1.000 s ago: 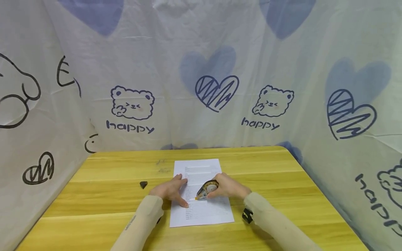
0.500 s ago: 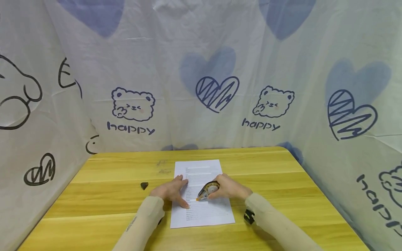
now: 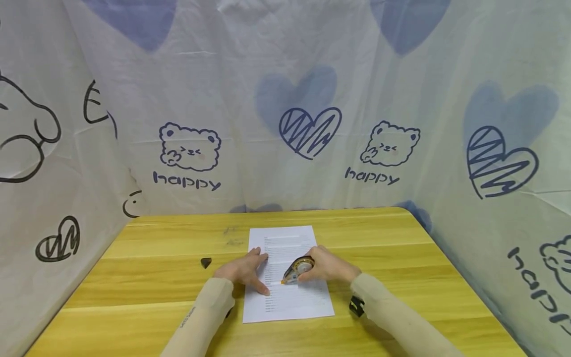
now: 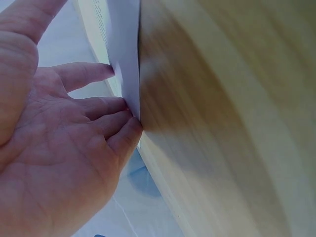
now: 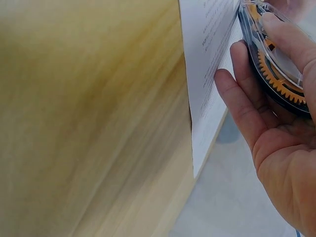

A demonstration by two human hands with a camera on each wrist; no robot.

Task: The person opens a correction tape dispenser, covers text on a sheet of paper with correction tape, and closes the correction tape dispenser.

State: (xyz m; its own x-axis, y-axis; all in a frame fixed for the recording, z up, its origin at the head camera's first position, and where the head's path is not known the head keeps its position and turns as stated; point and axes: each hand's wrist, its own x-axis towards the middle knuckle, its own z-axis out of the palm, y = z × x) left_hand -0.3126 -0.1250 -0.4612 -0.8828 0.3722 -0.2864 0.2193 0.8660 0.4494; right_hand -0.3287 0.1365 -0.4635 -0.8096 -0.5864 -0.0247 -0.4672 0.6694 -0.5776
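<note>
A white printed sheet of paper [image 3: 299,302] lies on the wooden table. My left hand [image 3: 243,269] rests on its left side, thumb and fingers spread; in the left wrist view the fingertips [image 4: 129,129] touch the sheet near its edge. My right hand [image 3: 327,264] grips a correction tape dispenser [image 3: 298,267] between thumb and fingers. The dispenser's orange tip meets the paper among the printed lines, right of my left thumb. Its clear case and orange gear wheel [image 5: 276,81] show in the right wrist view.
A small black object [image 3: 205,262] lies on the table [image 3: 147,277] left of my left hand. Patterned white cloth [image 3: 250,163] hangs behind the table and along both sides. A black item [image 3: 357,306] sits under my right wrist.
The correction tape dispenser has slid slightly to the right along the paper, with my right hand. My left hand keeps its place on the sheet.
</note>
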